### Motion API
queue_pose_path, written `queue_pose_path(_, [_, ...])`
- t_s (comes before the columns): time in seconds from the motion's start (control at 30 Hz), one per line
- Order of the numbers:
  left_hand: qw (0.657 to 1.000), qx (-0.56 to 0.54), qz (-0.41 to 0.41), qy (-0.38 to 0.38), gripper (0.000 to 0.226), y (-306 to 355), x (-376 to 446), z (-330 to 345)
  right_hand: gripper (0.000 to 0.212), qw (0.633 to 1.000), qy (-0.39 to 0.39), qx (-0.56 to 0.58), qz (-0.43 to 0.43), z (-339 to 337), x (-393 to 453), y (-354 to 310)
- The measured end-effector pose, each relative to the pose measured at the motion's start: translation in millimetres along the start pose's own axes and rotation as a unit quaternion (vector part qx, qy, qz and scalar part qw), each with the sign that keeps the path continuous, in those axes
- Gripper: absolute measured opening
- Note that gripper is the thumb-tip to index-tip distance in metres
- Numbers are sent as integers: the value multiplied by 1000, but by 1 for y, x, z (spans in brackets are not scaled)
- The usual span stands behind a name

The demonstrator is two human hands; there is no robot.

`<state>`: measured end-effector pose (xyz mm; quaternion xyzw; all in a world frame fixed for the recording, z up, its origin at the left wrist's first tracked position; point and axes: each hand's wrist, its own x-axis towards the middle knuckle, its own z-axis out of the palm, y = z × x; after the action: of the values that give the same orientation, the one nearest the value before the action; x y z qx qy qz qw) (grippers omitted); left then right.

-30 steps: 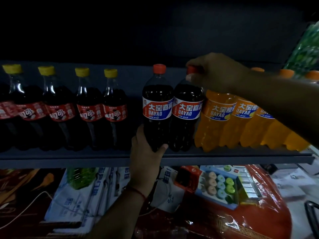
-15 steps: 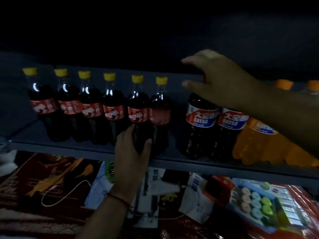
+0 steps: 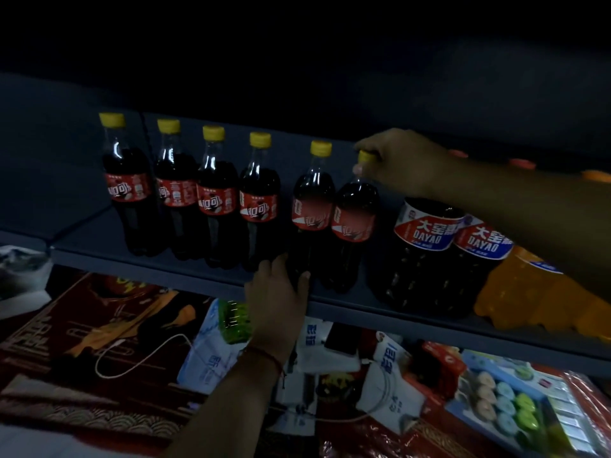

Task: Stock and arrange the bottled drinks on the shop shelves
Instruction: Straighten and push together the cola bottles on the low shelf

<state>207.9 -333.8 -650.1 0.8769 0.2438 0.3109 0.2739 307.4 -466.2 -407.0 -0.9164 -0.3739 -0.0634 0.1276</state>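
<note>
While I watched the head feed, the right hand (image 3: pixel 401 161) reached in from the right over the taller bottles, its fingertips pinching the yellow cap of the sixth dark cola bottle with a red label (image 3: pixel 353 223), the last of that row on the grey metal shelf (image 3: pixel 380 312). The left hand (image 3: pixel 276 294) came up from below, wrist bent back, fingers and thumb curled round the base of the fifth yellow-capped cola bottle (image 3: pixel 312 209), just beside the sixth. Four more yellow-capped cola bottles (image 3: pixel 193 190) stood upright to their left. To the right stood two wide dark bottles with red and blue DAYAO labels (image 3: pixel 426 252), then orange soda bottles (image 3: pixel 529 292) under the forearm. Half a second earlier the right hand had hovered with spread fingers above the DAYAO bottles, holding nothing; it had since moved left onto the cap. The left hand had kept its grip on the same bottle.
</note>
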Motion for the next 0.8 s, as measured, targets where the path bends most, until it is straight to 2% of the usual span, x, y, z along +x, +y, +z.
queue_pose_path(0.1, [1000,-21,-9,-11,83,6,2,0,47,1000,13,-4,10,-1,-7,4])
queue_pose_path(0.17, [999,-48,0,-13,89,10,6,5,47,1000,17,-4,15,-3,-10,6])
queue_pose_path(0.3, [997,-73,-10,-19,76,11,17,16,50,999,16,-5,32,-5,-15,10])
queue_pose_path(0.47, [982,-172,44,-69,63,-4,12,8,48,999,13,1,32,-7,-17,16])
queue_pose_path(0.67, [975,-179,68,-111,61,2,7,4,58,999,2,26,34,-3,-20,13])
queue_pose_path(0.8, [975,-164,76,-128,67,10,3,4,55,999,15,11,49,-2,-23,12])
